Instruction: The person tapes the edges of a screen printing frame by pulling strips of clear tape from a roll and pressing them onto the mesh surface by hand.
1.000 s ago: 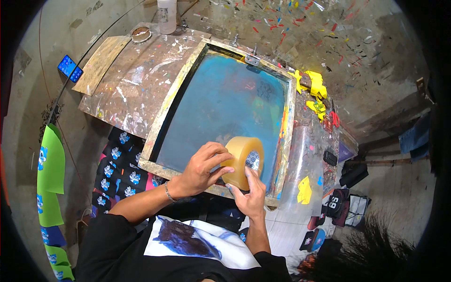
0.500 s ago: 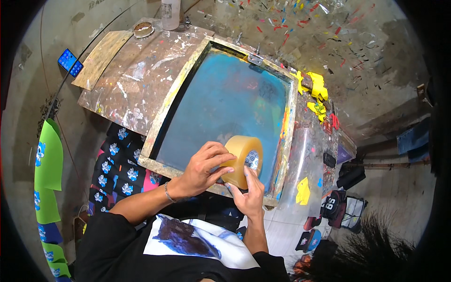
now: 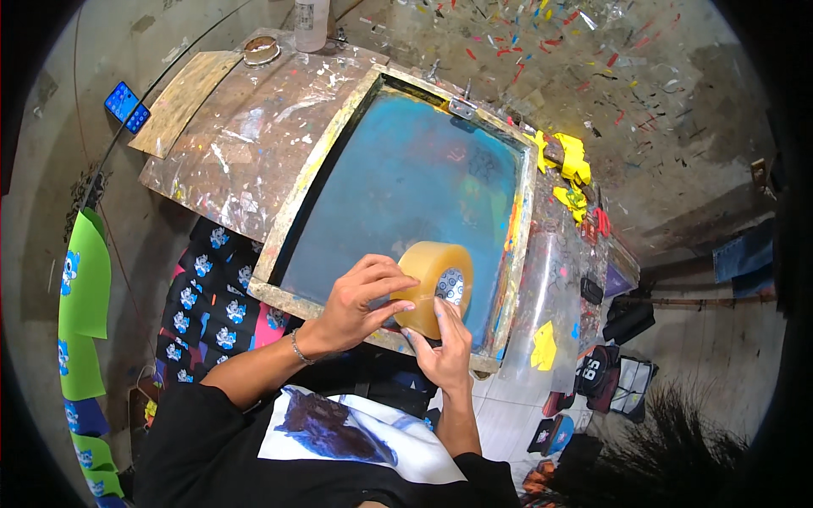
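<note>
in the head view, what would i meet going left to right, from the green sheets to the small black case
Green sheets, phone, thin tan board, small round object, clear bottle, left hand, tape roll, yellow scrap, small black case.

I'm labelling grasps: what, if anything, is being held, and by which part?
A roll of yellowish tape. The right hand grips its lower side, by the core; the left hand touches its outer curved face.
</note>
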Demonstrator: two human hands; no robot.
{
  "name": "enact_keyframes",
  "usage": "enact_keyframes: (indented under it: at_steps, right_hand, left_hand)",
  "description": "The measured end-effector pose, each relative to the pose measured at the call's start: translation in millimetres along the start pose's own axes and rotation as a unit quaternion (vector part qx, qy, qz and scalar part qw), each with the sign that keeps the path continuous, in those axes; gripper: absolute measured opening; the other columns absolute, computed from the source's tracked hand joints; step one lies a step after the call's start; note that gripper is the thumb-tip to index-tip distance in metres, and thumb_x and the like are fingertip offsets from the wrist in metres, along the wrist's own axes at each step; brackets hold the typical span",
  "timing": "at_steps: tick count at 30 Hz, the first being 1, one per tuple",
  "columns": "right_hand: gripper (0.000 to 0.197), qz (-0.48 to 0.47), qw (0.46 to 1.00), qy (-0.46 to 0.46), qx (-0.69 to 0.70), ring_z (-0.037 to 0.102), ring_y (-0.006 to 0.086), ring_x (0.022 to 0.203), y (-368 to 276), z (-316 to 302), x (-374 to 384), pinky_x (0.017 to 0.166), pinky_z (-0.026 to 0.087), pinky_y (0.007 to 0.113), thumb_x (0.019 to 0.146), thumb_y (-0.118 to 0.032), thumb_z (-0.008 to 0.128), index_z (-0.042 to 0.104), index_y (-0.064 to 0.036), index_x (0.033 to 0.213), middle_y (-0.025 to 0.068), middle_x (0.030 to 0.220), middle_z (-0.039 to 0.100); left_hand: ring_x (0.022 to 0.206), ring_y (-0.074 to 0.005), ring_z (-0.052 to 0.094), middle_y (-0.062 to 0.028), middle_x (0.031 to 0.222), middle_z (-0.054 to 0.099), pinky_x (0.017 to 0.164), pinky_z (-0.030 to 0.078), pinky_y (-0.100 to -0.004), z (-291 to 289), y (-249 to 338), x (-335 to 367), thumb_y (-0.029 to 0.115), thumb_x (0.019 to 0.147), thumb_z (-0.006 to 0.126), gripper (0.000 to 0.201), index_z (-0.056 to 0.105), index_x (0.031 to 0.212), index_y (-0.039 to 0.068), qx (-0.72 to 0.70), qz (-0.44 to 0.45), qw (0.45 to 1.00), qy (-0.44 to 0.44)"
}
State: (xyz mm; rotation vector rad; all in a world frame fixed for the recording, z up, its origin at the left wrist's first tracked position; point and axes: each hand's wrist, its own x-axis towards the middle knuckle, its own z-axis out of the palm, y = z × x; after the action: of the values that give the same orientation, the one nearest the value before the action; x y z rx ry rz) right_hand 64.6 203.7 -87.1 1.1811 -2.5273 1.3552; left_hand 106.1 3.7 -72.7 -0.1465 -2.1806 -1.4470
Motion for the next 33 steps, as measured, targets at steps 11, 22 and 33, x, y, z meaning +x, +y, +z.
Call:
enact_keyframes:
  at_steps: [11,22,33]
  right_hand:
    - [0.059,-0.012,0.999,-0.001,-0.036,0.064,0.0439,0.106,2,-1,0,0.097,0.048,0.047,0.072,-0.003,0.082,0.057,0.0133,0.122,0.0280,0.113,0.066]
    - [0.060,0.002,1.000,0.013,-0.027,0.064,0.0431,0.106,2,-3,-1,0.096,0.049,0.045,0.071,-0.002,0.083,0.057,0.0129,0.123,0.0270,0.114,0.066]
    - [0.058,0.002,1.000,0.002,-0.009,0.065,0.0402,0.105,5,-4,0,0.094,0.050,0.043,0.071,-0.001,0.081,0.059,0.0107,0.123,0.0258,0.113,0.068]
  left_hand:
    - [0.098,-0.0294,0.066,-0.0086,0.094,0.071,0.086,0.054,-0.0384,4,-16,-4,0.010,0.074,0.084,0.029,0.075,0.102,0.005,0.021,0.044,0.998,-0.028]
    - [0.095,-0.0282,0.065,-0.0071,0.093,0.071,0.081,0.054,-0.0371,5,-17,2,0.015,0.077,0.082,0.029,0.074,0.104,0.007,-0.007,0.053,0.998,-0.025]
    - [0.091,-0.0258,0.065,-0.0082,0.090,0.071,0.084,0.053,-0.0368,-3,-18,6,0.014,0.074,0.085,0.029,0.076,0.100,0.005,-0.013,0.037,0.998,-0.058]
